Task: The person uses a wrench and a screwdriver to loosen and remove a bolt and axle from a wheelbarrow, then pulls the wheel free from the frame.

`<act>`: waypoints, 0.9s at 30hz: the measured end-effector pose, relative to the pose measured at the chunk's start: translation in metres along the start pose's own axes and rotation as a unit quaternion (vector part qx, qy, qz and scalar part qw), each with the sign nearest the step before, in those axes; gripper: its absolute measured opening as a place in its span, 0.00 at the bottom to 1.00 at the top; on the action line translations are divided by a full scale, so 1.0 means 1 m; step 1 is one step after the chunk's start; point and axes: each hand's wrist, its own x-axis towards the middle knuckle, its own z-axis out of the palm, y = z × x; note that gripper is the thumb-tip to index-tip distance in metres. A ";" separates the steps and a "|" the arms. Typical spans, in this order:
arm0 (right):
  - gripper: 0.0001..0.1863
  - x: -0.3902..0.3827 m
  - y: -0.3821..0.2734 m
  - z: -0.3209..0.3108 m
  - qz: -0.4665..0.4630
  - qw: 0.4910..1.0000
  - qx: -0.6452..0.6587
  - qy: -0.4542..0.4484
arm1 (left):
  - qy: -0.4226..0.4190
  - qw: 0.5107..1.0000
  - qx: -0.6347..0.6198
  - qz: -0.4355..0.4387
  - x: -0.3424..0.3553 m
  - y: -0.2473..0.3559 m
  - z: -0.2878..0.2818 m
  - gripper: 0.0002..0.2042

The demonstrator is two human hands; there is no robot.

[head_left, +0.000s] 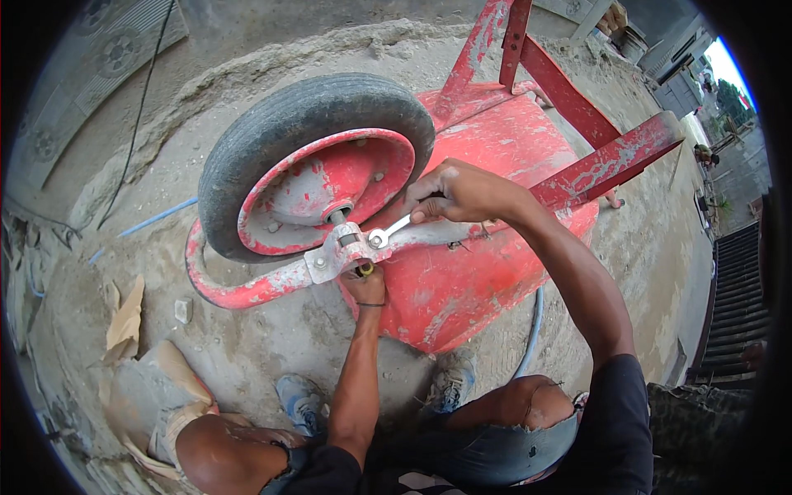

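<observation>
A red wheelbarrow (470,289), its paint chipped, lies upturned before me with its black-tyred wheel (318,103) raised at the left. My right hand (466,194) is closed around a silver wrench (398,225). The wrench's head sits at a bolt (377,241) on the whitish axle bracket (332,262). Directly below that bracket, my left hand (365,289) is curled up against its underside. A small yellow-and-black round piece (365,269) shows at its fingers, which are mostly hidden; what they hold is unclear.
Red metal legs (569,91) stick up at the far right, and a curved red tube (247,290) bends around the wheel's near side. A blue hose (532,330) crosses the dusty ground. Torn brown paper (125,318) and a small stone block (183,311) lie at the left.
</observation>
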 end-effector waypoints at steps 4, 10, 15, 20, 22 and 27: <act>0.08 0.002 0.004 -0.011 -0.016 0.999 -0.031 -0.040 | -0.005 0.999 0.020 -0.043 0.000 -0.004 0.000 0.03; 0.09 -0.058 -0.036 0.041 0.201 0.954 0.147 0.167 | 0.012 1.000 0.008 -0.012 0.002 -0.004 -0.001 0.04; 0.11 -0.068 -0.062 0.095 0.261 0.910 0.278 0.163 | -0.024 0.999 0.017 -0.018 -0.001 0.002 -0.002 0.07; 0.11 -0.054 -0.082 0.105 0.318 0.820 0.445 0.168 | -0.055 0.996 0.062 0.042 -0.001 -0.004 -0.003 0.06; 0.12 -0.049 -0.084 0.116 0.310 0.801 0.483 0.170 | -0.021 0.997 -0.016 -0.077 -0.002 -0.014 -0.002 0.07; 0.14 -0.028 -0.095 0.122 0.293 0.732 0.585 0.191 | -0.031 0.842 -0.305 -0.444 -0.019 -0.047 -0.026 0.09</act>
